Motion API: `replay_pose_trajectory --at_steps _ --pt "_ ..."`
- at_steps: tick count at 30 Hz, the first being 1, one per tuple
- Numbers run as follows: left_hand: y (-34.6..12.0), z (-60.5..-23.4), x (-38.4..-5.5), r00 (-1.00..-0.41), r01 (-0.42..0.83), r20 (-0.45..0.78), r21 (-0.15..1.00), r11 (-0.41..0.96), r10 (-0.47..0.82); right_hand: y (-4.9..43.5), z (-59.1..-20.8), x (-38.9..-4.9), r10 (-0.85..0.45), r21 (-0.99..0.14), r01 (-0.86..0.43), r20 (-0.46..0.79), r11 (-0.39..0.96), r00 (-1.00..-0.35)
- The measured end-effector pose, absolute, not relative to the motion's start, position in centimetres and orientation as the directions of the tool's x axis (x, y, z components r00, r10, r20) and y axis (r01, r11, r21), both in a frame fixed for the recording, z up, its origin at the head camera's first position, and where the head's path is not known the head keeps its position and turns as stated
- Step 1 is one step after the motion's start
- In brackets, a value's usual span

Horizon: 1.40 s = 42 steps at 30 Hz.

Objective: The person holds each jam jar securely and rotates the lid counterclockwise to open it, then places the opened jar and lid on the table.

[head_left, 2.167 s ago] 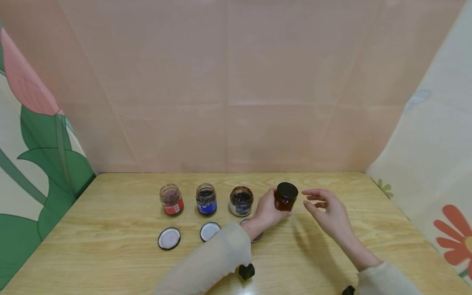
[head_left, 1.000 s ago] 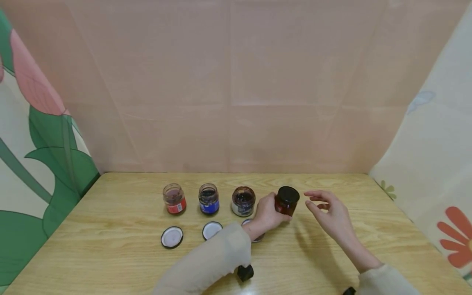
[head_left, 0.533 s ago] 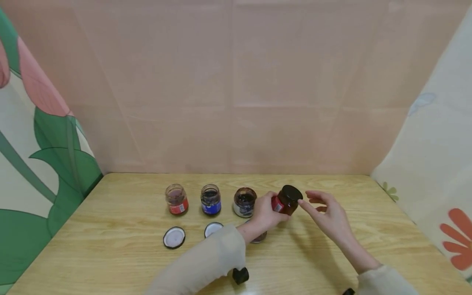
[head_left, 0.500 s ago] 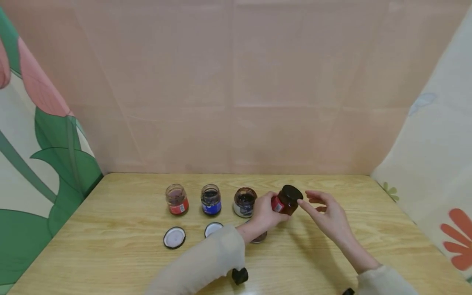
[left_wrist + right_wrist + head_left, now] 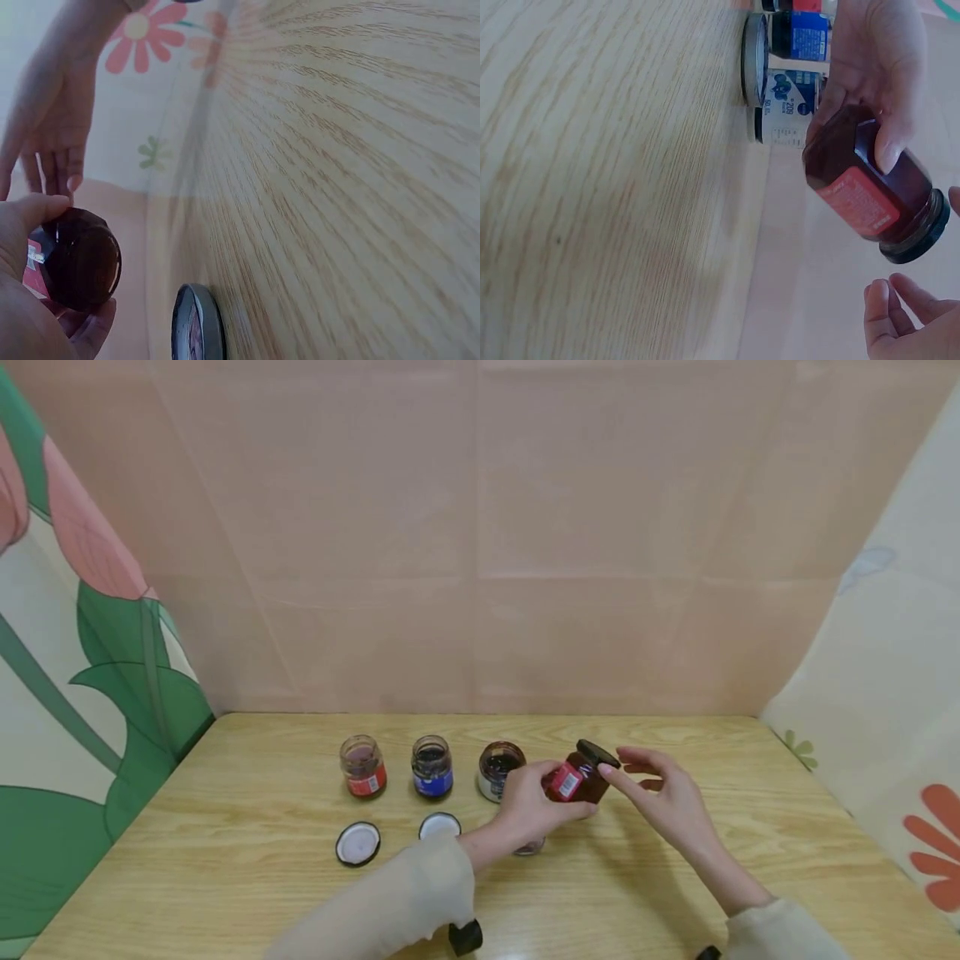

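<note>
My left hand (image 5: 528,802) grips a jam jar (image 5: 866,184) with dark red contents, a red label and a black lid (image 5: 598,752). The jar is held above the table, its lid end tipped to the right. In the left wrist view the jar's base (image 5: 96,264) faces the camera. My right hand (image 5: 670,797) is beside the lid with its fingers spread. Its thumb (image 5: 615,773) is at the lid's edge; whether it touches I cannot tell. The right wrist view shows the other fingertips (image 5: 881,296) apart from the lid.
On the wooden table (image 5: 262,902) stand lidless jars: red-labelled (image 5: 363,768), blue-labelled (image 5: 432,772) and white-labelled (image 5: 498,772). Before them lie upturned lids, at left (image 5: 358,843), middle (image 5: 440,827) and right (image 5: 530,846), the last partly hidden by my left arm. A pink backdrop hangs behind.
The jar in my left hand has turned from near upright to tipped rightward, bringing its red label into view. My right hand stays close by, its thumb now nearer the lid.
</note>
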<state>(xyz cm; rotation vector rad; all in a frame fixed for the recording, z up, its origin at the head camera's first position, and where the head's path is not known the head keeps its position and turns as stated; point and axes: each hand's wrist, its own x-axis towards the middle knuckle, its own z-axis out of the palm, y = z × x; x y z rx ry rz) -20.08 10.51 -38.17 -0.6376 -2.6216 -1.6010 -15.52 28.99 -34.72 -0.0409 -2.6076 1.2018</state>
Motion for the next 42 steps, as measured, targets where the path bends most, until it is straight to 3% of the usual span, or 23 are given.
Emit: replay_pose_trajectory --at_steps 8,15,21,33,38,42 --pt "8.8 -38.0 -20.2 -0.875 0.434 0.278 0.813 0.387 0.396 28.4 -35.0 -15.8 0.113 -0.742 -0.042 0.158 0.67 -0.981" --pt "8.0 -37.7 -20.3 -0.877 0.44 0.282 0.795 0.418 0.389 27.2 -35.0 -15.9 0.161 -0.778 0.076 0.033 0.623 -0.986" --pt "7.5 -37.3 -20.5 -0.876 0.447 0.277 0.776 0.445 0.395 26.6 -35.0 -16.2 0.19 -0.803 0.099 0.018 0.588 -0.982" --pt "6.4 -36.8 -20.4 -0.875 0.403 0.206 0.812 0.423 0.438 25.9 -34.8 -16.3 0.186 -0.846 0.073 0.031 0.528 -0.982" --pt "6.0 -36.8 -20.1 -0.871 0.317 0.131 0.885 0.34 0.473 26.0 -35.2 -16.0 0.087 -0.879 -0.022 0.072 0.476 -0.994" --pt "5.7 -36.7 -20.1 -0.866 0.345 0.155 0.874 0.343 0.476 26.2 -35.5 -15.8 -0.035 -0.911 -0.118 0.114 0.396 -0.993"
